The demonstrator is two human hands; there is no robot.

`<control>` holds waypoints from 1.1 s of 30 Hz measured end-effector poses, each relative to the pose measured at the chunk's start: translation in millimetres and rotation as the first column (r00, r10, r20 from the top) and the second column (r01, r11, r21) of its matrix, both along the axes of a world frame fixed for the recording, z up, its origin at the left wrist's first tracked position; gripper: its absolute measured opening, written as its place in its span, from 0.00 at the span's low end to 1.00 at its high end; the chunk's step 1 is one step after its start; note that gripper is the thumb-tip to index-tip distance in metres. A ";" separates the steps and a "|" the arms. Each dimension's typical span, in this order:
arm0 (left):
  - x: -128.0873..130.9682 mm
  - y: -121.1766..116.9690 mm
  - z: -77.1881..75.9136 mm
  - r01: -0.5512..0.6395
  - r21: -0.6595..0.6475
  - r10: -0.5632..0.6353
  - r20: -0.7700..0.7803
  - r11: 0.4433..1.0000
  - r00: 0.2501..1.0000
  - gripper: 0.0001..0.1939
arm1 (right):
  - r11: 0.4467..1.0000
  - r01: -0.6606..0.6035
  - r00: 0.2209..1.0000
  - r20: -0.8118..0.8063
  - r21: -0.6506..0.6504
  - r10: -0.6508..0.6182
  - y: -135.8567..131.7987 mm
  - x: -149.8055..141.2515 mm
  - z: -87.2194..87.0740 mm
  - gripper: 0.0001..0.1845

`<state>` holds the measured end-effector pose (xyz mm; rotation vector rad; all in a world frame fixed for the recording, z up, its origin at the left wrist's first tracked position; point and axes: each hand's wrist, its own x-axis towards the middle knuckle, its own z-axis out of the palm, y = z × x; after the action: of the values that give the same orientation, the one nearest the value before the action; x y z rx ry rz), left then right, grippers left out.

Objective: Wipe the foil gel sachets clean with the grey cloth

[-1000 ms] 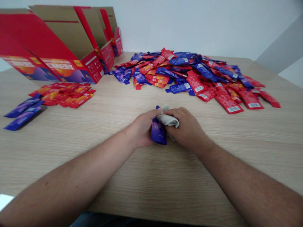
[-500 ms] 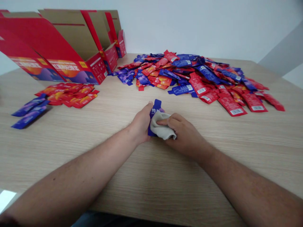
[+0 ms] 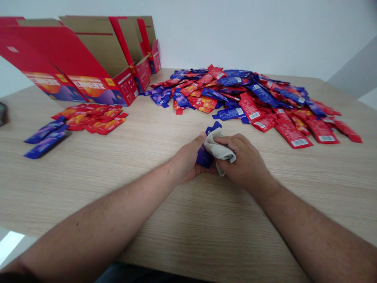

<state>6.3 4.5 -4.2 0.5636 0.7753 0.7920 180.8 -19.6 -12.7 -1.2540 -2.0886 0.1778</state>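
Both forearms [image 3: 97, 210] are bare and lightly haired, narrowing to a broad left hand [image 3: 187, 159] and right hand [image 3: 243, 159]. Dark trousers [image 3: 126, 273] show along the bottom edge.

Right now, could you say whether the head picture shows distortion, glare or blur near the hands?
In the head view, wide-angle distortion stretches the forearms; the left hand and right hand look fairly sharp; a bright patch glares at lower left.
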 end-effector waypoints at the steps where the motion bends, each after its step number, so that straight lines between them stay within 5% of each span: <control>1: -0.7 0.7 -0.4 0.004 -0.006 -0.004 0.010 1.000 1.000 0.23 | 1.000 -0.010 1.000 0.002 0.002 0.010 -0.8 -0.1 0.1 0.23; 6: -2.4 4.7 -4.6 0.106 -0.104 -0.098 0.086 0.989 0.992 0.31 | 0.976 -0.204 0.975 0.070 -0.078 0.210 -8.1 -4.4 1.2 0.27; 8: -1.5 5.3 -6.0 0.121 -0.095 -0.112 0.096 0.988 0.989 0.32 | 0.978 -0.188 0.976 0.091 -0.086 0.196 -8.3 -4.5 2.1 0.27; 12: 1.2 2.8 -4.3 0.003 -0.075 -0.003 0.002 0.997 1.000 0.30 | 0.995 -0.090 0.994 0.058 -0.034 0.092 -8.9 -5.6 4.9 0.25; 17: -0.6 2.2 1.7 -0.050 -0.142 0.046 -0.033 0.989 0.998 0.29 | 0.945 -0.288 0.946 0.108 -0.155 0.306 -18.4 -12.7 8.6 0.24; 25: -5.0 4.3 7.6 0.070 -0.134 -0.044 0.186 0.988 0.982 0.23 | 0.998 0.003 0.999 0.051 -0.058 0.000 3.6 0.3 -1.4 0.20; 33: 2.1 -3.9 7.7 0.009 -0.015 -0.011 -0.170 1.000 0.985 0.20 | 0.994 0.043 0.999 0.005 -0.096 -0.042 5.2 -2.3 -3.4 0.14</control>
<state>8.4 0.6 3.4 0.6277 0.9343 0.7351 178.5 -14.4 -16.2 -1.3550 -2.0749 0.2602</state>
